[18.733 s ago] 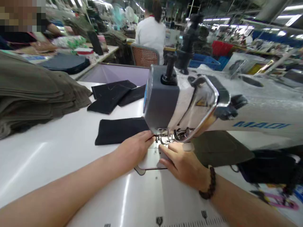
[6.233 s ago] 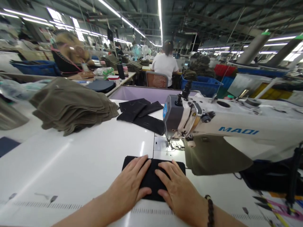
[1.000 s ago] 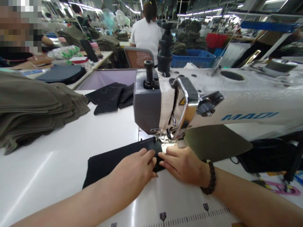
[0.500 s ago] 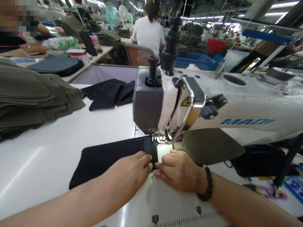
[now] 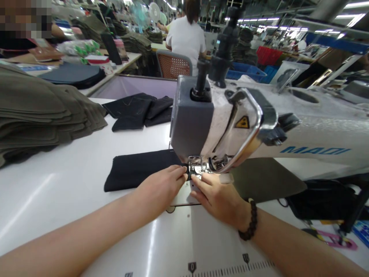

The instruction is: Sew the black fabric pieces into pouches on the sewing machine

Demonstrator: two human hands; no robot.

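A folded black fabric piece (image 5: pixel 141 169) lies flat on the white sewing table, its right end under the presser foot (image 5: pixel 197 166) of a sewing machine (image 5: pixel 191 119). My left hand (image 5: pixel 165 184) is closed on the fabric near that end, fingertips just in front of the foot. Beside it my right hand (image 5: pixel 217 194), with a dark beaded bracelet (image 5: pixel 252 221) on the wrist, has its fingers drawn together at the fabric's right edge. The fingertips of both hands nearly meet there. What lies beneath the fingers is hidden.
Olive fabric pieces (image 5: pixel 43 111) are stacked at the left, with more black pieces (image 5: pixel 141 109) behind. An olive panel (image 5: pixel 265 179) lies under the machine arm. Pink-handled snips (image 5: pixel 337 239) are at the right. A person in a white top (image 5: pixel 186 38) sits ahead.
Both hands and the black fabric have moved away from me, and the fabric's near edge has come up to the presser foot. The view has shifted slightly.
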